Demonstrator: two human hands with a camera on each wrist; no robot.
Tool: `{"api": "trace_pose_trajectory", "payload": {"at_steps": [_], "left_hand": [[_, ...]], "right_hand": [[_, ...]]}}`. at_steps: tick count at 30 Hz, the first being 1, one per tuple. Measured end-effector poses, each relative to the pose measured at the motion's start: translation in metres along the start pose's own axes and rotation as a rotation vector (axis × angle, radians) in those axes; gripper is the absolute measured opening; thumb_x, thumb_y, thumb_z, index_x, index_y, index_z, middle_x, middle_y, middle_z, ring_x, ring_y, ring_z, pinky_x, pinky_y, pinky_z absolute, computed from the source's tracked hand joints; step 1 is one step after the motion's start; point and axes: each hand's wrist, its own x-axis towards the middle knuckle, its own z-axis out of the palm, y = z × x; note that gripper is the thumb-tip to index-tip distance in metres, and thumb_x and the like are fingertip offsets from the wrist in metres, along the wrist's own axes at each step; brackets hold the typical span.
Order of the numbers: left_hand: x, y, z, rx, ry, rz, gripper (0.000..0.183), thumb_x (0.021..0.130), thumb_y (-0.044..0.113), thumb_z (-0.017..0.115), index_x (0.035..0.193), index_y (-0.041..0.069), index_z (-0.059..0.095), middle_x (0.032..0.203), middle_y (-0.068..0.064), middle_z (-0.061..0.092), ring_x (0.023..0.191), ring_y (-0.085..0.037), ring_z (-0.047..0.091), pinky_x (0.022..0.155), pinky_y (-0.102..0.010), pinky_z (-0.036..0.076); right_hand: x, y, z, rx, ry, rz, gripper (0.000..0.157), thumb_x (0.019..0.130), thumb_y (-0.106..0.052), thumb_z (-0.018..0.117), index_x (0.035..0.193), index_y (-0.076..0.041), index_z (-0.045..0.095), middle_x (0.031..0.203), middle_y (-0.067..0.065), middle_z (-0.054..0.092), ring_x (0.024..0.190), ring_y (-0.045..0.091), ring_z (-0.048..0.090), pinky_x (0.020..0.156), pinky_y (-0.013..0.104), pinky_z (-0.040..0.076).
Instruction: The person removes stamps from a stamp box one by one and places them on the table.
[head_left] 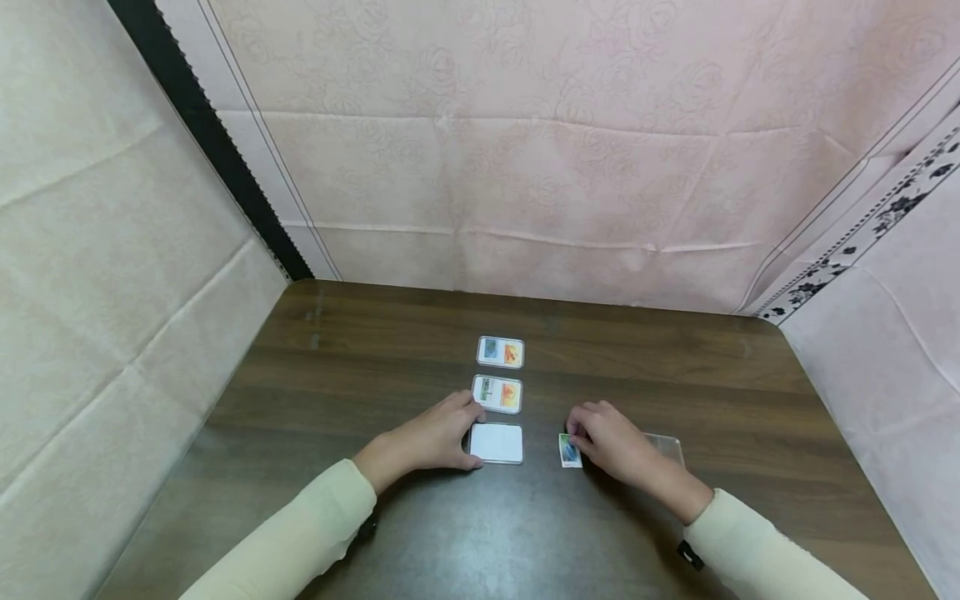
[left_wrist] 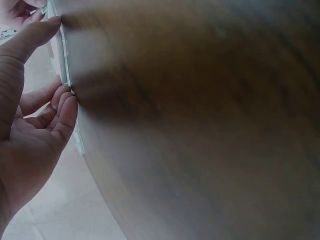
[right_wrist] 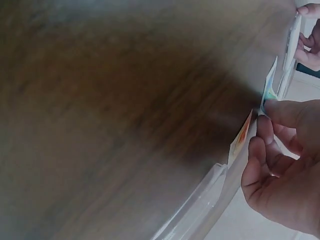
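On the wooden table, my left hand [head_left: 442, 433] holds the left side of a small white rectangular case [head_left: 497, 443], thumb at its near corner and fingers at its far corner. To the right, my right hand [head_left: 611, 442] pinches a small stamp-like picture card [head_left: 569, 451], blue and green with a white border. That card stands tilted in the right wrist view. Close under the same hand is an orange picture card [right_wrist: 241, 139], hidden in the head view. A clear plastic cover [head_left: 667, 447] lies partly behind my right hand.
Beyond the white case, two clear-covered cases lie in a column: a nearer case [head_left: 497, 394] and a farther case [head_left: 500, 352], each showing two small pictures. Pale cloth [head_left: 525, 183] hangs along the table's back edge and both sides.
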Motion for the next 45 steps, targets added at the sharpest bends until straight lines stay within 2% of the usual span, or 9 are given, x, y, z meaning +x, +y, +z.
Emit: {"api": "trace_pose_trajectory", "payload": {"at_steps": [11, 33, 45], "left_hand": [[0.0006, -0.0003, -0.0001, 0.007, -0.006, -0.002, 0.057, 0.077, 0.040, 0.090, 0.118, 0.008, 0.067, 0.114, -0.003, 0.058, 0.101, -0.016, 0.051, 0.089, -0.032, 0.050], [-0.0011, -0.0003, -0.0002, 0.008, -0.001, 0.011, 0.056, 0.078, 0.039, 0.089, 0.116, 0.007, 0.065, 0.115, -0.002, 0.057, 0.101, -0.015, 0.051, 0.088, -0.030, 0.049], [-0.0024, -0.0003, 0.0007, 0.011, 0.010, 0.028, 0.058, 0.078, 0.039, 0.089, 0.119, 0.006, 0.064, 0.116, -0.004, 0.057, 0.102, -0.016, 0.051, 0.089, -0.031, 0.050]], "right_hand": [[-0.0004, -0.0028, 0.0012, -0.072, 0.012, 0.051, 0.018, 0.086, -0.009, 0.082, 0.086, -0.013, 0.065, 0.082, -0.004, 0.057, 0.080, 0.015, 0.049, 0.071, 0.032, 0.044], [-0.0005, -0.0027, 0.0014, -0.051, -0.006, 0.063, 0.015, 0.087, -0.008, 0.081, 0.087, -0.012, 0.066, 0.083, -0.004, 0.057, 0.080, 0.014, 0.049, 0.072, 0.032, 0.045], [-0.0014, -0.0009, 0.0023, -0.056, 0.003, 0.041, 0.015, 0.087, -0.008, 0.081, 0.088, -0.012, 0.067, 0.084, -0.003, 0.058, 0.081, 0.014, 0.050, 0.072, 0.033, 0.046]]}}
